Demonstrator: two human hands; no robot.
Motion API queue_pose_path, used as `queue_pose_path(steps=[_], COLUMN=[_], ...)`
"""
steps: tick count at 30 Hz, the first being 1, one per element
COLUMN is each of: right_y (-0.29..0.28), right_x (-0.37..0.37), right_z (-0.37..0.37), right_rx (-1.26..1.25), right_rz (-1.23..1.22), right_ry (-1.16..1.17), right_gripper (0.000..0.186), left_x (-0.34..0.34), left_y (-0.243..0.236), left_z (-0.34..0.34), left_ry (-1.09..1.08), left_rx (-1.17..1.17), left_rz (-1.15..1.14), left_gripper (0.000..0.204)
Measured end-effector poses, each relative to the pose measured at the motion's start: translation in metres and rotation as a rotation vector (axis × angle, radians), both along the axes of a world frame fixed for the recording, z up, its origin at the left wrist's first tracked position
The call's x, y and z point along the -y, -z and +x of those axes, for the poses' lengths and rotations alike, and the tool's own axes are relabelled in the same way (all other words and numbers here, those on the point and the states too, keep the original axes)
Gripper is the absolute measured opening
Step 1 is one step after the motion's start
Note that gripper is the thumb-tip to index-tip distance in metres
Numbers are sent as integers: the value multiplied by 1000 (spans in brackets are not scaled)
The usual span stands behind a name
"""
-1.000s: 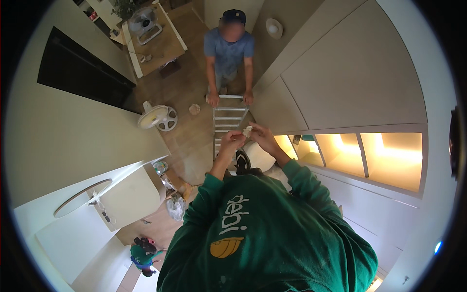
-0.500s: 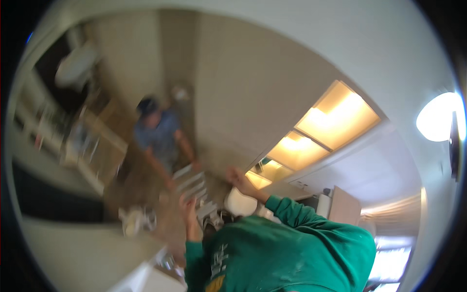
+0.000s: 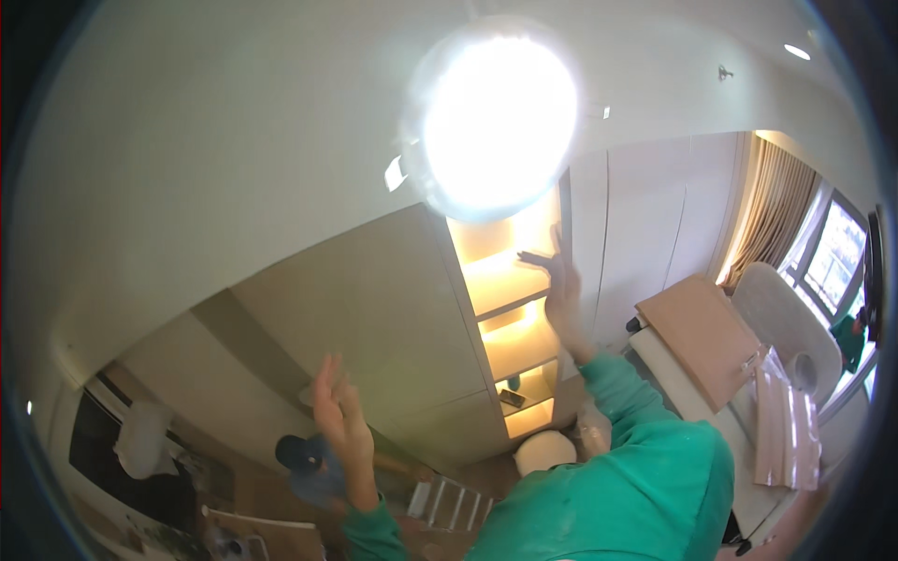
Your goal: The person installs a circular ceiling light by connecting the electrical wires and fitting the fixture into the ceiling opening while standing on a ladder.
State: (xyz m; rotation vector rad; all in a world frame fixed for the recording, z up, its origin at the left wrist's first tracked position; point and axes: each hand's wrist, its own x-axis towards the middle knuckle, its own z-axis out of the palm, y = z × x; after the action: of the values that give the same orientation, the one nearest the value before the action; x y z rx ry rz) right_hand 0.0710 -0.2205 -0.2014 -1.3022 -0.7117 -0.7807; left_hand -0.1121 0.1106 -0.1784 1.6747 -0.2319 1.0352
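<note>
My left hand is raised with its fingers stretched out and nothing in it. My right hand reaches up in front of the lit shelves, fingers apart, and it too looks bare. Above both hands is a round, brightly glowing ceiling lamp, with a small shiny tab at its left side. Neither hand touches the lamp. Glare hides its surface.
A stepladder stands below me, and a person in a dark cap is beside it. Lit shelves are set into the cabinet wall. To the right are a brown board, a curtain and a window.
The view has swung up and left, bringing the lamp from the right edge to the upper middle. Both hands have risen from near the ladder, the right one now before the shelves.
</note>
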Motion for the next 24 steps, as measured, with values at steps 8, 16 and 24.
queue_pose_path(steps=[8,16,24], right_y=[-155,-263,-310], right_x=[53,35,25], right_z=[-54,-72,-78], right_rx=[529,654,1082], right_rz=[27,-102,-403], right_ry=[577,448,708], right_gripper=[31,27,40], left_x=[89,121,129], left_y=[-162,-185,-220], left_z=[59,68,76], left_ry=[378,190,-5], left_rx=[352,519,709], left_rz=[225,73,355], left_gripper=[63,42,30])
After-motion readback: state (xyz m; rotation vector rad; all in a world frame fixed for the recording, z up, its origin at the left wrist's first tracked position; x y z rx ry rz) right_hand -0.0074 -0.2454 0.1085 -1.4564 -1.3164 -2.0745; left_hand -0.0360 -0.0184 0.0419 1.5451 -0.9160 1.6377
